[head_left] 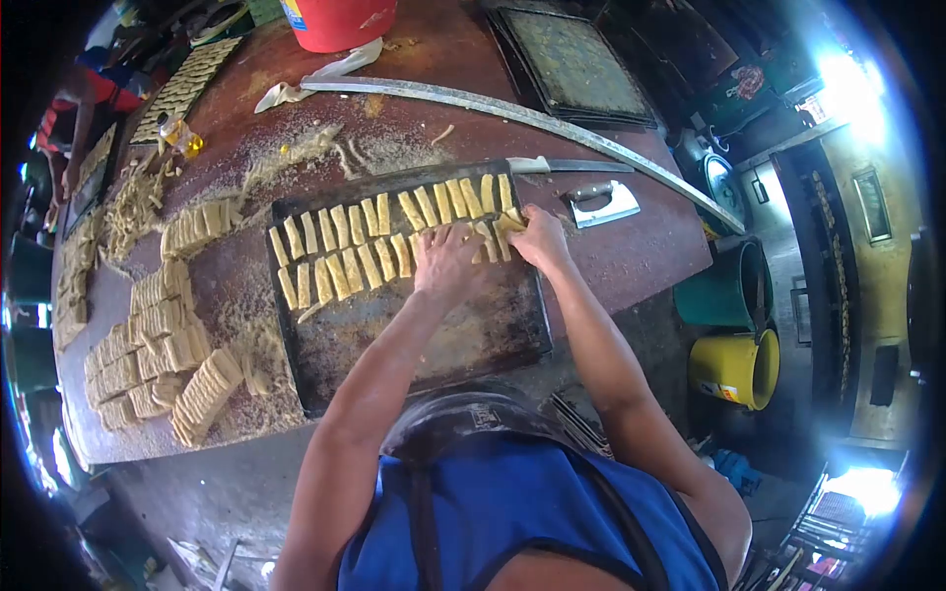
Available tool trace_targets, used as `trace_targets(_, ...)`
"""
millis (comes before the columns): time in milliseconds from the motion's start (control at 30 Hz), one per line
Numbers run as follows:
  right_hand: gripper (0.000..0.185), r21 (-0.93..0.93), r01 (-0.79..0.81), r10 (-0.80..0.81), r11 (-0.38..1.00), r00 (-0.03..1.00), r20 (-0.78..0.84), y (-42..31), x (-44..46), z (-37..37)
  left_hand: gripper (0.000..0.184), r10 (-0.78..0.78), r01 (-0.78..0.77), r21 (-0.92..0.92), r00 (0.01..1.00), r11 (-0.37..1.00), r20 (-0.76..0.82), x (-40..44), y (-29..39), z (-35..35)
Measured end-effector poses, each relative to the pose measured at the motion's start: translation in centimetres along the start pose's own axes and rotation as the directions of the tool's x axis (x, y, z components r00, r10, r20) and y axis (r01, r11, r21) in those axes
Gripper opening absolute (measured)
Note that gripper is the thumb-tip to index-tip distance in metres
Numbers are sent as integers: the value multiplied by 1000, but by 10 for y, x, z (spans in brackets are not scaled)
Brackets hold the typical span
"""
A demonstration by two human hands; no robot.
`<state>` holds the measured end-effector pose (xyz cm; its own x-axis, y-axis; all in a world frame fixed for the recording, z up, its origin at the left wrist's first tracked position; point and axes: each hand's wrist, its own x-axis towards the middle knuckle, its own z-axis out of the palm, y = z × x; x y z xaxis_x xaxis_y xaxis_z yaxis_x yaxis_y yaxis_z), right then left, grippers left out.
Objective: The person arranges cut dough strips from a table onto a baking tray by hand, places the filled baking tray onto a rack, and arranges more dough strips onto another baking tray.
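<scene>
A dark, worn baking tray [414, 340] holds two rows of pale dough strips [350, 268], set side by side across its far half. My left hand [448, 261] rests over the nearer row, its fingers spread and bent down onto the strips there. At the right end of the rows, my right hand [537, 238] has its thumb and fingers closed on a dough strip. Its fingertips partly cover that piece. The nearer half of the tray is bare, apart from one slanted strip lying below the left end of the row.
Stacks of cut dough strips [158, 335] and crumbs lie left of the tray. Beyond it are a long knife [581, 165], a cleaver [606, 204], a long metal bar [443, 96] and a red bucket [340, 22]. Another person's arm [79, 138] shows at far left.
</scene>
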<state>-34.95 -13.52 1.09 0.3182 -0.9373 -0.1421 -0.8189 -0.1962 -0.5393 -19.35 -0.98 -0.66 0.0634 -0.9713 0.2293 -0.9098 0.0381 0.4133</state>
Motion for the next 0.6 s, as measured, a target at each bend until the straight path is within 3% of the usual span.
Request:
trace_targets(133, 41, 99, -89, 82, 991, 994, 77, 7, 5, -7, 49, 6, -5, -42, 1000, 999, 28, 8, 16, 7)
trace_targets(167, 43, -19, -21, 22, 1000, 1000, 8, 7, 2, -10, 50, 0, 2, -41, 999, 999, 51, 8, 17, 10)
trace_targets(267, 44, -124, -18, 19, 992, 1000, 4, 2, -5, -13, 48, -23, 23, -15, 1000, 1000, 19, 8, 23, 6)
trace_targets(400, 42, -90, 5, -3, 996, 1000, 17, 13, 1, -11, 44, 1, -1, -10, 1000, 1000, 1, 15, 35, 10)
trace_targets(467, 39, 26, -88, 86, 996, 995, 59, 9, -1, -17, 37, -4, -2, 50, 992, 999, 129, 23, 40, 13)
trace_targets(533, 39, 23, -82, 80, 996, 993, 83, 14, 1, -21, 31, 26, -39, 111, 993, 993, 116, 31, 41, 11)
trace_targets(600, 40, 18, -77, 74, 997, 991, 114, 15, 5, -23, 30, 59, -177, 307, 932, 935, 356, 39, 43, 9)
